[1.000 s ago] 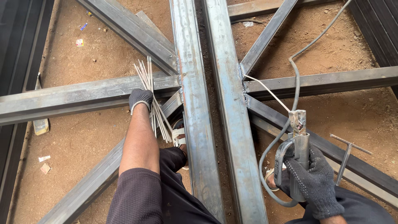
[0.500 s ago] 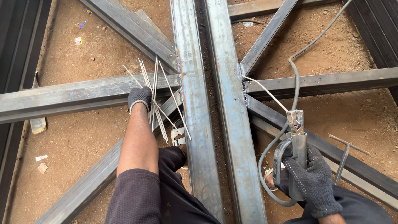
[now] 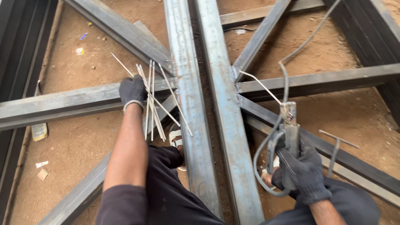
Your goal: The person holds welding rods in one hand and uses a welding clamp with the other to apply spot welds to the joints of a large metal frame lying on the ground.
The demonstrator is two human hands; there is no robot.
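My left hand point(image 3: 132, 92), in a dark glove, grips a fanned bundle of thin welding rods point(image 3: 153, 102) over a horizontal steel bar point(image 3: 58, 104) left of centre. The rods splay out above and below the glove. My right hand point(image 3: 301, 164), also gloved, holds a welding electrode holder point(image 3: 288, 121) at the lower right. A single rod point(image 3: 260, 85) is clamped in it, and its tip points up-left toward the joint beside the two long central beams point(image 3: 208, 112). A grey cable point(image 3: 266, 166) loops from the holder.
Steel bars form a frame over brown dirt ground, with diagonals point(image 3: 116, 31) radiating from the centre. A small T-shaped metal tool point(image 3: 335, 148) rests on the lower right diagonal. Scraps of paper point(image 3: 41, 168) lie on the dirt at left. Dark corrugated sheets point(image 3: 16, 46) flank both sides.
The rods in my left hand have spread from a tight bundle into a wide fan. My right hand and the electrode holder have stayed about where they were.
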